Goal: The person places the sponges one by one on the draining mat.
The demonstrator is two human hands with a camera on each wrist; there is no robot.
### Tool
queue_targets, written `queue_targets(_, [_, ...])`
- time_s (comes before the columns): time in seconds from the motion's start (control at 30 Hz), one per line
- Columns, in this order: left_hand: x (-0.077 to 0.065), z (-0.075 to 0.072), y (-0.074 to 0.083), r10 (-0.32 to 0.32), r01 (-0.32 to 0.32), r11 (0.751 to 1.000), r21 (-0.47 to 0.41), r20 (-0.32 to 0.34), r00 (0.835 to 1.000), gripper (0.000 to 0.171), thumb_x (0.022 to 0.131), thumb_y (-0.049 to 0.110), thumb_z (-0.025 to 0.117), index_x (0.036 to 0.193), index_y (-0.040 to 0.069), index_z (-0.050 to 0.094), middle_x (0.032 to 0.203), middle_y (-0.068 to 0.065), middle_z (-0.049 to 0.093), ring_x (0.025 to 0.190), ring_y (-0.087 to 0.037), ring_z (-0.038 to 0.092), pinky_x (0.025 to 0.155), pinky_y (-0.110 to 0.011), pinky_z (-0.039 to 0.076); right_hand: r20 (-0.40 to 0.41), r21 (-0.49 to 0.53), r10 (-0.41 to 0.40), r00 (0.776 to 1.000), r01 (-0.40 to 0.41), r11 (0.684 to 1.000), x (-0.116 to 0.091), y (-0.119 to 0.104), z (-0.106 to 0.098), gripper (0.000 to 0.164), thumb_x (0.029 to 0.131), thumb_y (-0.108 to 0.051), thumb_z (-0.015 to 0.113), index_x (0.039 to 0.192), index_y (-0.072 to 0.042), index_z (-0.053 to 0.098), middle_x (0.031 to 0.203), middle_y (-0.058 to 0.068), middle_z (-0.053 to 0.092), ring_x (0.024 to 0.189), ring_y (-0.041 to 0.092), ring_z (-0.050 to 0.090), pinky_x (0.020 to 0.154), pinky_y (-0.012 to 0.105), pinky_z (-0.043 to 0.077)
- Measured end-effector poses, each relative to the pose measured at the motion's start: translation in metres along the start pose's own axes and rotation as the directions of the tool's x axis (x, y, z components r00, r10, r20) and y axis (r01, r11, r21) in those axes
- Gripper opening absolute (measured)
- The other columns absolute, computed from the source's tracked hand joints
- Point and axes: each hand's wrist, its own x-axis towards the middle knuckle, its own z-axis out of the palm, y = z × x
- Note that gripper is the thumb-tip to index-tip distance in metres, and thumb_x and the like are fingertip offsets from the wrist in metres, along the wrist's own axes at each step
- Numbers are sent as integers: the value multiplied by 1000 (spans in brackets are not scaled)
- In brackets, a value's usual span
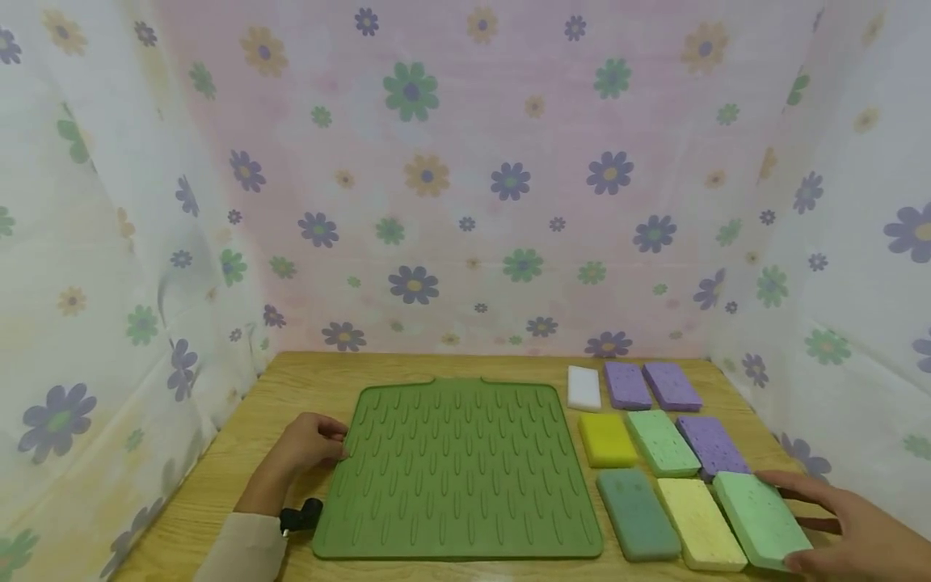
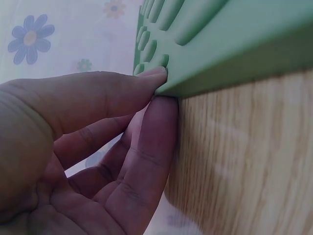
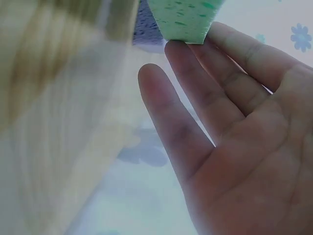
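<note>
A green ridged drying mat (image 1: 458, 473) lies in the middle of the table. My left hand (image 1: 305, 444) pinches its left edge; in the left wrist view the thumb rests over the rim and a finger presses against the edge from below. At the front right, my right hand (image 1: 865, 529) grips a light green sponge (image 1: 760, 517), thumb at the near end and fingers at the far end. The right wrist view shows several fingertips touching that sponge; the thumb is out of sight there. Whether the sponge is off the table, I cannot tell.
Beside the mat lie a teal sponge (image 1: 638, 515), pale yellow sponge (image 1: 701, 524), yellow sponge (image 1: 608, 440), another light green sponge (image 1: 662, 443), purple sponges (image 1: 711, 444) and a white block (image 1: 584, 388). A black object (image 1: 301, 515) is at my left wrist. Flowered cloth surrounds the table.
</note>
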Motion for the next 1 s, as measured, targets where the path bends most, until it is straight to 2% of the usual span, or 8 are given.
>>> queue_targets(0.03, [0,0,0,-1,1,1000,-3,1,1000,45,86,-1,77,129,-10,64,114,-19,66,91,-22,68,76,-39,63,-7,-2,-27,1000,27,1000,0,-1,0,77,101,-13,66,164,-6,22,129,-53,26,112,-28,39,78,24,59])
queue_targets(0.13, [1,-1,0,-3,3,1000,-7,2,1000,45,86,-1,77,129,-10,64,114,-19,65,92,-22,68,76,-39,63,-15,-22,-65,998,65,998,3,-9,0,77,101,-11,66,164,-6,22,131,-54,22,112,-26,41,78,21,57])
queue_targets(0.23, [1,-1,0,-6,6,1000,-10,1,1000,44,87,0,77,129,-9,65,112,-19,65,91,-22,68,76,-39,62,-53,-93,-99,994,94,991,7,-20,2,78,99,-13,70,163,-6,26,133,-54,20,112,-25,43,78,21,57])
queue_targets(0.4, [1,0,-2,-7,7,1000,-12,3,1000,43,87,0,76,128,-9,65,111,-18,65,91,-22,68,77,-39,62,-167,-226,-207,964,167,960,18,-39,10,80,90,-14,81,158,-6,39,140,-48,26,118,-25,39,76,21,57])
queue_targets(0.57, [0,0,-1,-7,7,1000,-21,8,1000,44,88,-1,75,129,-9,64,112,-18,65,92,-23,68,77,-39,62,-166,-211,-223,961,187,959,30,-58,13,79,91,-14,80,158,-8,39,143,-42,28,118,-19,46,78,24,58])
queue_targets(0.7, [0,0,0,-3,3,1000,-16,9,1000,43,88,-1,75,129,-9,64,112,-18,65,92,-22,68,77,-39,62,-157,-187,-227,961,197,962,40,-75,14,79,92,-16,79,159,-14,38,150,-32,30,116,-13,51,80,28,59])
queue_targets(0.87, [1,0,0,4,-4,1000,-5,-2,1000,42,88,0,76,128,-8,66,109,-18,65,89,-21,68,76,-39,63,-194,-227,-265,945,219,949,53,-96,22,81,86,-25,86,156,-22,45,153,-17,38,118,-15,50,82,30,61])
queue_targets(1.0, [1,1,-1,5,-5,1000,-6,-1,1000,42,88,0,76,128,-8,66,109,-18,65,88,-21,68,76,-39,63,-205,-267,-287,936,229,936,64,-112,30,81,83,-31,88,154,-17,49,154,11,46,117,-13,52,81,31,62])
